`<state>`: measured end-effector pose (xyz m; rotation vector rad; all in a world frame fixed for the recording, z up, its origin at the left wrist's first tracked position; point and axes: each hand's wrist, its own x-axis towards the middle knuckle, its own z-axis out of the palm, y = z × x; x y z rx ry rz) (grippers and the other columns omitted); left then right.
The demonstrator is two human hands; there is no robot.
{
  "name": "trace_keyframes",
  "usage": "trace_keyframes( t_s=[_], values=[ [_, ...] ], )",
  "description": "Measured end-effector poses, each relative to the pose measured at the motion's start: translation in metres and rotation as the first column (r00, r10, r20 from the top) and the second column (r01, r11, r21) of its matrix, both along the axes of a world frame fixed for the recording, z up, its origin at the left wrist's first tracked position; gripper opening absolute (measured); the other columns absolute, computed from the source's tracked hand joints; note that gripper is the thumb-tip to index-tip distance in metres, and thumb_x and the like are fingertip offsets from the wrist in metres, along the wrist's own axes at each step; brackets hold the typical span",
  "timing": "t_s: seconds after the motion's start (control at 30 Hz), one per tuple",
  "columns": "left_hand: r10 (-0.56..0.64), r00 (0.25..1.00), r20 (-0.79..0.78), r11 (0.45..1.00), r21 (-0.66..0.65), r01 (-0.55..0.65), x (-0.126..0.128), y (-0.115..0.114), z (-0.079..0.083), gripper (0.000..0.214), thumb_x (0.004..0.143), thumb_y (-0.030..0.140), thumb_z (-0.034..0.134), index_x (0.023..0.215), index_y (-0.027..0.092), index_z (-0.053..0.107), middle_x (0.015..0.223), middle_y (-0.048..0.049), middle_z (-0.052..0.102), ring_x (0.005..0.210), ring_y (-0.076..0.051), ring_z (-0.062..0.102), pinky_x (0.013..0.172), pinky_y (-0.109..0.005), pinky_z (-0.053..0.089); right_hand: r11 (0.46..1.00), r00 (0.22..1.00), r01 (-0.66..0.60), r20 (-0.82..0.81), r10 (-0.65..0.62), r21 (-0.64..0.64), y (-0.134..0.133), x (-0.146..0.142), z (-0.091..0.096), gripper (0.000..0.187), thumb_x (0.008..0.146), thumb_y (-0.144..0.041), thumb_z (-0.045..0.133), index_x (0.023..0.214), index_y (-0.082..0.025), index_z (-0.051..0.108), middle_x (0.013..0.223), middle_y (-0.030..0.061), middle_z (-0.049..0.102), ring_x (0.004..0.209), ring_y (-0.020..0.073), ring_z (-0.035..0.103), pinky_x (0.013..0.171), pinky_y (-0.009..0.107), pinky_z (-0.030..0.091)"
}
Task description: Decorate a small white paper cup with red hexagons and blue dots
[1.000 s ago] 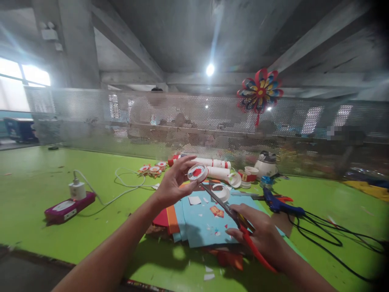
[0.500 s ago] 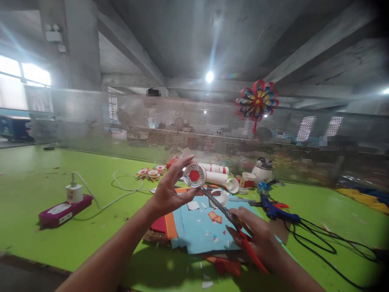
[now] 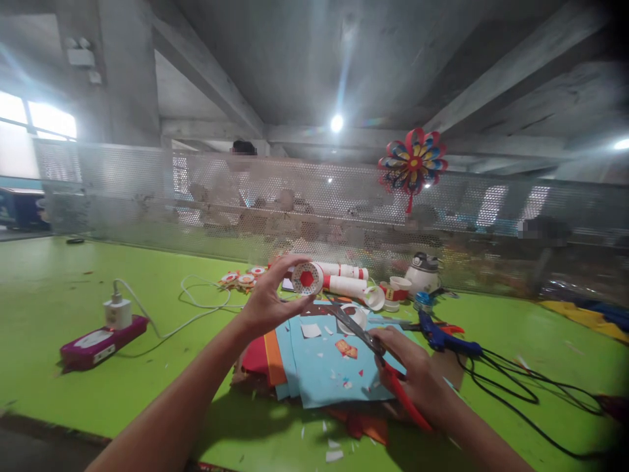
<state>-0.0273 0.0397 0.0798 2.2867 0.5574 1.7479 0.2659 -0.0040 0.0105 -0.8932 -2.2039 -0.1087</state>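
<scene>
My left hand is raised over the green table and pinches a small white paper-cup disc with a red centre, face turned toward me. My right hand grips red-handled scissors; their blades point up and left, tips just below the disc. Under both hands lies a stack of coloured sheets, light blue on top, with small cut scraps on it.
White-and-red paper cups lie behind the sheets. A blue glue gun with black cables lies right. A purple power strip with a white charger sits left. A mesh screen runs behind, a paper flower hanging on it; people sit beyond.
My left hand has turned the disc so its red centre faces me and moved it slightly left and down. The scissors stay just below the disc.
</scene>
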Motion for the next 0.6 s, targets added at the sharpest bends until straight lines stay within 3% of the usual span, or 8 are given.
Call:
trace_keyframes(
  t_s=[0.2, 0.37, 0.6],
  values=[
    [-0.085, 0.994, -0.073, 0.993, -0.090, 0.078, -0.0014, 0.0065, -0.0022, 0.050, 0.078, 0.020, 0.072, 0.125, 0.021, 0.054, 0.123, -0.0111, 0.060, 0.103, -0.021, 0.062, 0.090, -0.036, 0.053, 0.998, 0.999, 0.049, -0.017, -0.048, 0.028, 0.0009, 0.0005, 0.0011, 0.037, 0.084, -0.010, 0.052, 0.119, -0.023, 0.054, 0.099, 0.0081, 0.064, 0.087, 0.0207, 0.064, 0.070, 0.030, 0.054],
    [-0.148, 0.982, -0.119, 0.982, -0.139, 0.131, -0.0026, 0.0081, -0.0039, 0.050, 0.079, 0.020, 0.071, 0.126, 0.021, 0.053, 0.129, -0.0116, 0.058, 0.108, -0.021, 0.062, 0.095, -0.036, 0.052, 0.998, 0.998, 0.064, -0.009, -0.064, 0.017, -0.0016, -0.0020, 0.0055, 0.022, 0.090, -0.024, 0.059, 0.113, -0.021, 0.057, 0.091, 0.0059, 0.064, 0.078, 0.0183, 0.062, 0.068, 0.031, 0.053],
    [-0.168, 0.975, -0.142, 0.975, -0.170, 0.143, -0.0042, 0.0088, -0.0044, 0.050, 0.079, 0.018, 0.070, 0.126, 0.020, 0.053, 0.128, -0.0114, 0.056, 0.112, -0.023, 0.058, 0.099, -0.039, 0.049, 0.998, 0.998, 0.063, 0.008, -0.063, 0.020, -0.0031, -0.0031, 0.0076, 0.021, 0.092, -0.035, 0.059, 0.106, -0.019, 0.060, 0.081, 0.0032, 0.064, 0.065, 0.0152, 0.057, 0.060, 0.028, 0.049]
  ],
)
